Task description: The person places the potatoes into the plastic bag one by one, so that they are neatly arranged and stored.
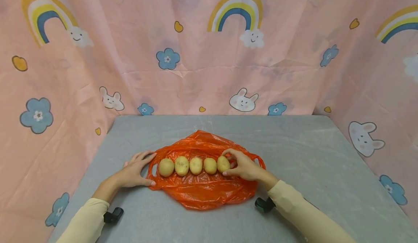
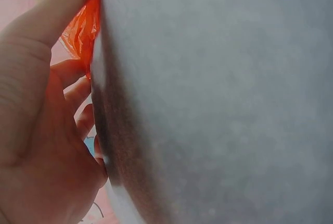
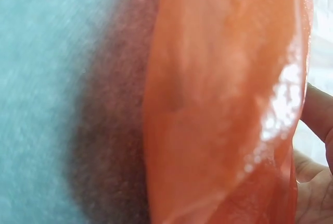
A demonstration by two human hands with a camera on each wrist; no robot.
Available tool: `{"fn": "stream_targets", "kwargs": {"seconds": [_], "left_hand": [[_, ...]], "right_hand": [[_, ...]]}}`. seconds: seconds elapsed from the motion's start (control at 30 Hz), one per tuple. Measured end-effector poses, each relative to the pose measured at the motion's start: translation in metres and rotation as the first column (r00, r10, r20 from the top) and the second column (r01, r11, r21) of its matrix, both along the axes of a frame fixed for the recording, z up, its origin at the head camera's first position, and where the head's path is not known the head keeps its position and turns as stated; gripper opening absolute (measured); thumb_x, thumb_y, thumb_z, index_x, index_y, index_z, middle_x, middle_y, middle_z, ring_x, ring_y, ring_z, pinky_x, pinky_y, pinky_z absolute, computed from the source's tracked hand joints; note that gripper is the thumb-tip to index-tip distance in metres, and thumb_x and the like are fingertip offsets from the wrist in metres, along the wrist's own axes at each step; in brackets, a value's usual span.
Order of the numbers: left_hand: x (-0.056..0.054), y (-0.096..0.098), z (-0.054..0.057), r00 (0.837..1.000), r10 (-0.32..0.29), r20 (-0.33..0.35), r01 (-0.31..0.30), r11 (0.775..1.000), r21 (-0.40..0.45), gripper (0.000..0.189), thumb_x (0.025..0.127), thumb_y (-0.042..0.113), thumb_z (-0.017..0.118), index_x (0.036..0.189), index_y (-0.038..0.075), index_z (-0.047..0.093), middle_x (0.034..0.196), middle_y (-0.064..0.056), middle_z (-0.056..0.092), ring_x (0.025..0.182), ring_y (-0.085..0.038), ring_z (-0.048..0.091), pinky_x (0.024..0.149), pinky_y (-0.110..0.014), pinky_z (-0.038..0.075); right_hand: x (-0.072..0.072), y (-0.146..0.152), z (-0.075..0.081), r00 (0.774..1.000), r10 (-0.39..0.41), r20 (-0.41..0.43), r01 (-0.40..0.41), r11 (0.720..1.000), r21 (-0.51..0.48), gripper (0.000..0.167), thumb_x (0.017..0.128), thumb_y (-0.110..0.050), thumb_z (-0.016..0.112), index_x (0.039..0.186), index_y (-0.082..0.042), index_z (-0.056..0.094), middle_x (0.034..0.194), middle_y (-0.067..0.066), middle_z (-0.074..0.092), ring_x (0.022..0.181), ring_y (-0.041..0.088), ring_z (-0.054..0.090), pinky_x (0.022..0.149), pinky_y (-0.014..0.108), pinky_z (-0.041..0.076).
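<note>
An orange-red plastic bag (image 1: 209, 195) lies spread flat, with several potatoes (image 1: 196, 166) lined up in a row across its middle. At the right end of the row, my right hand (image 1: 245, 166) holds the last potato (image 1: 223, 164) between thumb and fingers. My left hand (image 1: 134, 171) rests at the bag's left end, thumb and fingers spread, their tips on the edge by the handle. The left wrist view shows that hand's thumb and fingers at the plastic (image 2: 86, 31). In the right wrist view, the bag (image 3: 223, 104) covers most of the right hand (image 3: 312, 198).
The grey tabletop (image 1: 294, 141) surrounds the bag. A pink patterned curtain (image 1: 202, 79) hangs behind the table and along both sides. Dark wrist-worn devices sit at the left cuff (image 1: 113, 215) and under the right cuff (image 1: 264, 205).
</note>
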State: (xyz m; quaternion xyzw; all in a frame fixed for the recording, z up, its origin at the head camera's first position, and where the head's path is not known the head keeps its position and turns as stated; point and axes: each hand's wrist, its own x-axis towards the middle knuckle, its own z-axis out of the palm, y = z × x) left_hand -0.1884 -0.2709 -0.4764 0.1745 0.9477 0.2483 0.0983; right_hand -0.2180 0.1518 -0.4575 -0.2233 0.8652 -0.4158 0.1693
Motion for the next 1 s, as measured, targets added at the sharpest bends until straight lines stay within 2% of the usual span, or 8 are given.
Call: {"fn": "stream_targets", "kwargs": {"seconds": [0.3,1.0], "left_hand": [[-0.0002,-0.0017,-0.0005,1.000,-0.003,-0.007,0.003,1.000,0.001,0.108,0.073,0.053,0.086,0.158,0.009,0.035,0.163,-0.017,0.028,0.146,-0.047,0.023,0.100,-0.077,0.025],[0.0002,-0.0004,-0.0007,1.000,-0.006,-0.007,0.006,1.000,-0.007,0.108,0.073,0.053,0.086,0.158,0.009,0.036,0.163,-0.017,0.029,0.145,-0.047,0.024,0.100,-0.079,0.024]], "right_hand": [[-0.0018,-0.0055,-0.0003,1.000,-0.009,-0.007,0.010,0.999,0.051,0.050,0.085,-0.018,0.082,0.125,-0.009,0.055,0.119,0.017,0.064,0.083,0.017,0.057,0.076,0.031,0.049],[-0.0038,-0.0041,-0.0044,1.000,0.027,0.008,-0.027,0.999,0.041,0.051,0.087,-0.019,0.080,0.129,-0.010,0.053,0.118,0.016,0.063,0.083,0.018,0.053,0.075,0.031,0.046]]}}
